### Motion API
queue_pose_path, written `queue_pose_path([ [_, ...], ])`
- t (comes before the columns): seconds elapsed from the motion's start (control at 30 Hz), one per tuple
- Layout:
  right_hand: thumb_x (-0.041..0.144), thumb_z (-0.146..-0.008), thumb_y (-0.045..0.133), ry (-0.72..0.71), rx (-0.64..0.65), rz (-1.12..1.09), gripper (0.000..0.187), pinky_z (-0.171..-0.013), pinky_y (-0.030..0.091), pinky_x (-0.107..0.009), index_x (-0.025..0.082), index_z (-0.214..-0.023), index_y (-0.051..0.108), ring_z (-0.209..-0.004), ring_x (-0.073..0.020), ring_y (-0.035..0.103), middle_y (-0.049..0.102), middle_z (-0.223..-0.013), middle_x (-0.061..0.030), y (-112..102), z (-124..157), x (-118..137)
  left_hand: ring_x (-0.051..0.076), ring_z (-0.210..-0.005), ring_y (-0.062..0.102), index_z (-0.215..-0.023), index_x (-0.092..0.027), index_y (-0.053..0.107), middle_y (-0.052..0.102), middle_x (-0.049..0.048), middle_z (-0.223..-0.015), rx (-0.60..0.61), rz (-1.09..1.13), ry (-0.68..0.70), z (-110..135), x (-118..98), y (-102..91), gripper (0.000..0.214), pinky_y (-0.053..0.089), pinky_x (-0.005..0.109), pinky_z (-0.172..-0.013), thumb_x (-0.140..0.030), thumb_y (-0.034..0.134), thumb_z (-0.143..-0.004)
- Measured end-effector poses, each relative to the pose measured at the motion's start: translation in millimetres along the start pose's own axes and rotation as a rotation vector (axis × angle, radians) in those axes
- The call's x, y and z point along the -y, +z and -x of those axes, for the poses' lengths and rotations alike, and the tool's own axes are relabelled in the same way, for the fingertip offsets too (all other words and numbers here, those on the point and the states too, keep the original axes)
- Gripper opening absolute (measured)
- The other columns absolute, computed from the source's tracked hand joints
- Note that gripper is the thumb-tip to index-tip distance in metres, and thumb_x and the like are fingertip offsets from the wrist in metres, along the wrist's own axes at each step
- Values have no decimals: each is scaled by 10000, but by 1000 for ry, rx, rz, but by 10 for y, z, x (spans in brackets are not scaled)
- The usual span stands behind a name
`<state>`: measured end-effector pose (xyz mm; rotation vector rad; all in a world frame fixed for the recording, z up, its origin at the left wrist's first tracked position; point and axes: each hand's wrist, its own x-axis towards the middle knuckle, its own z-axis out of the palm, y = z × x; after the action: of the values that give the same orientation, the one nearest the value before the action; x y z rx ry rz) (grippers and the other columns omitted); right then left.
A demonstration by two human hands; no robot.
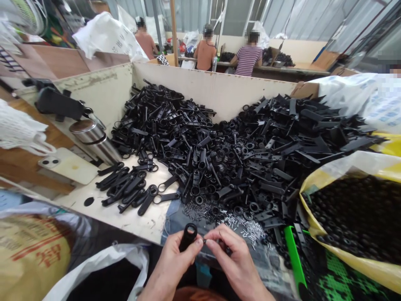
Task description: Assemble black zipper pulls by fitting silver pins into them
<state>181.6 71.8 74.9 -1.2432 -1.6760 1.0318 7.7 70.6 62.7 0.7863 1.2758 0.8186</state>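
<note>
My left hand (177,261) is closed round a black plastic part with a ring end (188,235), held upright near the bottom of the view. My right hand (233,257) pinches a small dark piece I cannot make out against that part's side. Just beyond my fingers lies a scatter of small metal pins (247,228) and small black rings. A big heap of black plastic parts (238,150) fills the boxed worktable (213,90). A separate small group of assembled black pieces (128,188) lies to the left of the heap.
A steel flask (94,140) and a white phone (67,165) lie at the left edge. A yellow bag of small black parts (360,217) stands at right, a green crate (294,259) beside it. Sacks sit at lower left. Three people sit at a far bench.
</note>
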Motion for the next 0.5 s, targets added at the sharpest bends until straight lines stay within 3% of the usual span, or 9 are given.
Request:
queue_pose_path([
  [0.17, 342, -1008, 595, -9, 37, 23, 238, -610, 461, -249, 226, -859, 739, -679, -162, 617, 668, -777, -16, -2, 4, 31, 64, -482, 265, -771, -150, 687, 415, -85, -534, 33, 44, -54, 100, -103, -4, 449, 176, 213, -440, -581, 806, -731],
  [0.3, 393, -978, 639, 18, -73, 23, 255, -530, 446, -249, 223, -818, 743, -579, -153, 569, 670, -716, -12, 14, 3, 61, 66, -530, 335, -779, -160, 663, 469, -77, -596, 8, 240, -100, 146, -161, 51, 395, 246, 197, -482, -492, 858, -696],
  [0.5, 346, -980, 639, -58, -105, 53, 201, -513, 474, -256, 232, -897, 782, -575, -162, 614, 719, -753, -33, -26, -4, 58, 38, -468, 349, -748, -180, 591, 519, -81, -548, 5, 520, -368, 118, -245, 178, 419, 200, 181, -477, -364, 926, -578],
])
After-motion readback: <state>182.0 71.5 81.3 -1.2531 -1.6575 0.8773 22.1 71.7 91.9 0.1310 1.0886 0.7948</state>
